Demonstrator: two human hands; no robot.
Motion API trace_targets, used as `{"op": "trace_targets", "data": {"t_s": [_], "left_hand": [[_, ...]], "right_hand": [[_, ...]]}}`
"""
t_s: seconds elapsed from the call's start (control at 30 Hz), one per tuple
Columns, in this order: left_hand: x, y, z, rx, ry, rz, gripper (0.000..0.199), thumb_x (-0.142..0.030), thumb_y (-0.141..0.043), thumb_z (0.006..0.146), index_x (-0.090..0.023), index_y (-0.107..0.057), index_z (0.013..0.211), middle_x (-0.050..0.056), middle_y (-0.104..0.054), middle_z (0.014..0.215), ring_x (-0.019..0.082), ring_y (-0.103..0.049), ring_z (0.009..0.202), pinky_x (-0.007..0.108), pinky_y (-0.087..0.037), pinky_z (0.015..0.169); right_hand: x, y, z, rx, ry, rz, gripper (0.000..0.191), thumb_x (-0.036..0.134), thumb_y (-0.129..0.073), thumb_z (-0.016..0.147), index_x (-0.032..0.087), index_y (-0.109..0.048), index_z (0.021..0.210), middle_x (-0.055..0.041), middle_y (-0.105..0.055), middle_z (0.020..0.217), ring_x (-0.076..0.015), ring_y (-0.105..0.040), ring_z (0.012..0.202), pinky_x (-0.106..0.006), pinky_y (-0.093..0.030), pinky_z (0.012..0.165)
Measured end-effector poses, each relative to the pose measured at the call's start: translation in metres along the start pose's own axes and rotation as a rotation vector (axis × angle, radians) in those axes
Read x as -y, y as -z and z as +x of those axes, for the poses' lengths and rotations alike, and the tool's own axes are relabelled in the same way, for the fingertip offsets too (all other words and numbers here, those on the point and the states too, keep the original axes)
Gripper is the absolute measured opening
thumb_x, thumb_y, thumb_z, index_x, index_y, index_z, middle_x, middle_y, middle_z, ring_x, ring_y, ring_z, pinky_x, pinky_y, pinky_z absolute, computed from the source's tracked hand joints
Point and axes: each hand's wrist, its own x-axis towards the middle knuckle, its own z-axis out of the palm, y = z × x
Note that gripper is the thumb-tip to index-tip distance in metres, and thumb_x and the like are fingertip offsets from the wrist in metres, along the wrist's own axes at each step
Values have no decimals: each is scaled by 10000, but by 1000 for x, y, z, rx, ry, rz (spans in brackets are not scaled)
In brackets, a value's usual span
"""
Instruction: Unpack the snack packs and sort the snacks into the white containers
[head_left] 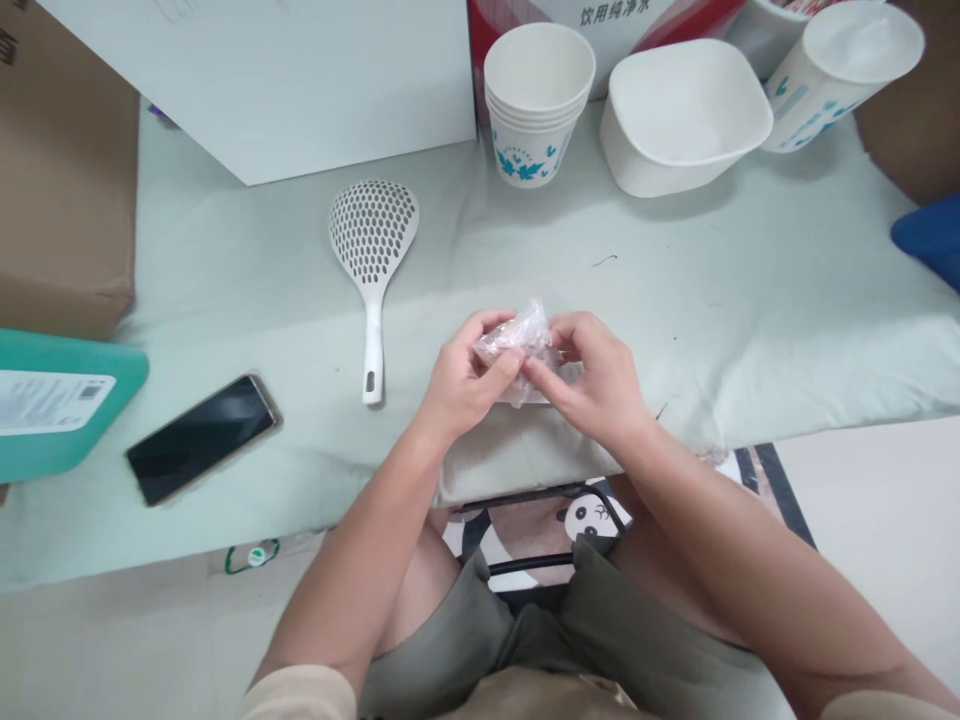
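Note:
A crumpled bundle of clear plastic wrap [517,340] is between my two hands, close above the near part of the cloth-covered table. Whatever is inside the wrap, if anything, I cannot make out. My left hand [472,375] grips it from the left, thumb pressed on the front. From the right, my right hand [592,375] pinches it with thumb and curled fingers. Under the bundle shows a thin white edge, partly hidden. A white slotted skimmer [373,240] lies on the cloth to the left of my hands, its handle toward me.
Stacked paper cups [536,110], a white rectangular tub [682,120] and another paper cup stack [825,85] stand at the back. A white box [300,80] is behind the skimmer. A phone [202,440] and a green container [67,400] are at the left on the pale green cloth [750,300].

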Motion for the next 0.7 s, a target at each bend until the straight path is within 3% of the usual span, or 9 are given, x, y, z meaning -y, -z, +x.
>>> {"op": "trace_targets", "data": {"t_s": [0.1, 0.37, 0.7], "left_hand": [[1, 1, 1, -14, -29, -27, 433, -498, -742, 856, -191, -663, 1151, 54, -724, 989, 155, -679, 783, 247, -559, 656], [13, 9, 7, -155, 36, -276, 406, -515, -854, 767, -224, -711, 1012, -18, -666, 786, 96, -593, 629, 192, -485, 550], [1, 11, 12, -226, 126, -422, 383, -401, -925, 618, -207, -659, 814, -53, -610, 654, 79, -553, 567, 197, -474, 535]], "right_hand": [[2, 4, 3, -17, -62, 72, 101, 294, -625, 896, 230, -582, 832, -6, -683, 793, -151, -632, 690, -300, -510, 656], [2, 10, 8, -100, -248, 322, 160, 352, -687, 915, 234, -616, 833, 26, -691, 698, -126, -646, 628, -269, -508, 597], [-6, 10, 15, -148, -383, 609, 228, 396, -772, 870, 220, -645, 804, 57, -609, 612, -84, -588, 539, -227, -489, 544]]}}
